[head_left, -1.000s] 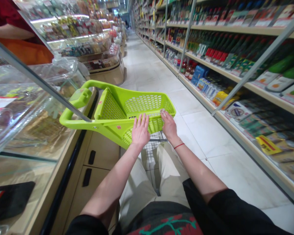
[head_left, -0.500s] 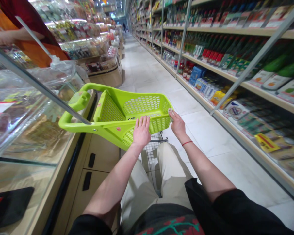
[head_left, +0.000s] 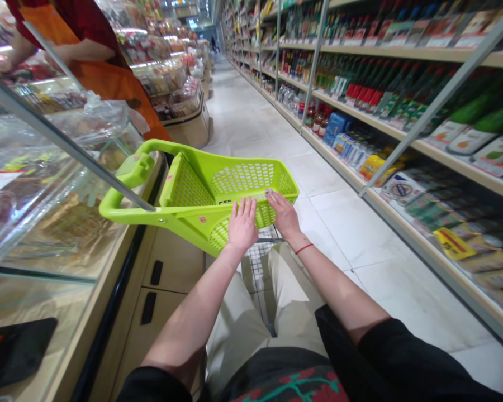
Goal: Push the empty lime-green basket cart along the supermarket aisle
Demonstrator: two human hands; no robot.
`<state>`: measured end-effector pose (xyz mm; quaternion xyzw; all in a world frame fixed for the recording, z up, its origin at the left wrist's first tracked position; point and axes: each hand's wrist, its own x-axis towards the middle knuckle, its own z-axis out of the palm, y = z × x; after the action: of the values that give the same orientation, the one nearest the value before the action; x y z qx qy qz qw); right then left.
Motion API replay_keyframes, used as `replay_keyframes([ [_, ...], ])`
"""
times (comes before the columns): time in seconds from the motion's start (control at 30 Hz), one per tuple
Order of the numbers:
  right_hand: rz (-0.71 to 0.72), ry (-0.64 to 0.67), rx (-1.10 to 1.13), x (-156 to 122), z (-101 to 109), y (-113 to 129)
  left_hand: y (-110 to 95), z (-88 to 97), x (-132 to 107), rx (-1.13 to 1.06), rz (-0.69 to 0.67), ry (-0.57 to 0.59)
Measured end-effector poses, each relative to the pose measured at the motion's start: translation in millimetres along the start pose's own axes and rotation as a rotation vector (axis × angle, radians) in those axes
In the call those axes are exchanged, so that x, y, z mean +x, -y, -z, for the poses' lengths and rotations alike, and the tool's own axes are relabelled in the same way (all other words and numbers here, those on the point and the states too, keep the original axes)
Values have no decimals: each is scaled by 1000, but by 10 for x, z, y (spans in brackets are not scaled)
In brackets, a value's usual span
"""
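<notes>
A lime-green plastic shopping cart (head_left: 180,213) stands crosswise before me, its perforated basket holding nothing I can see. My left hand (head_left: 243,224) lies on the near rim and side of the basket, fingers stretched out flat. Just right of it, my right hand (head_left: 284,216) is bent over the same rim, near the front corner. Its fingers press a small crumpled whitish cloth (head_left: 269,192) against the rim; most of the cloth is hidden under them.
Shelves of bottles (head_left: 377,84) and packets line the right side. On the left is a glass-sided food counter (head_left: 77,218) with a slanting metal post. Behind it stands a person in an orange apron (head_left: 104,81). A pale tiled aisle (head_left: 238,106) runs ahead.
My right hand has slid left along the rim from the basket's front corner, closer to my left hand, which stays put. The person in the apron has shifted right.
</notes>
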<state>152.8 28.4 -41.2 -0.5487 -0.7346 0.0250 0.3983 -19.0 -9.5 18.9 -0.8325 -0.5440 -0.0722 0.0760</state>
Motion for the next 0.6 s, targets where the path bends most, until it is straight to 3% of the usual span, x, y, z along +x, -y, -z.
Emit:
replay_keyframes([
  [0.13, -141, -66, -46, 53, 188, -414, -4, 1, 3, 0, 7, 10],
  [0.23, -230, -70, -71, 73, 236, -540, -12, -3, 7, 2, 14, 7],
  [0.47, -173, -127, -85, 42, 105, -349, -26, 4, 1, 1, 18, 11],
  [0.6, -152, -74, -81, 47, 22, -84, -27, -17, 4, 12, 19, 6],
])
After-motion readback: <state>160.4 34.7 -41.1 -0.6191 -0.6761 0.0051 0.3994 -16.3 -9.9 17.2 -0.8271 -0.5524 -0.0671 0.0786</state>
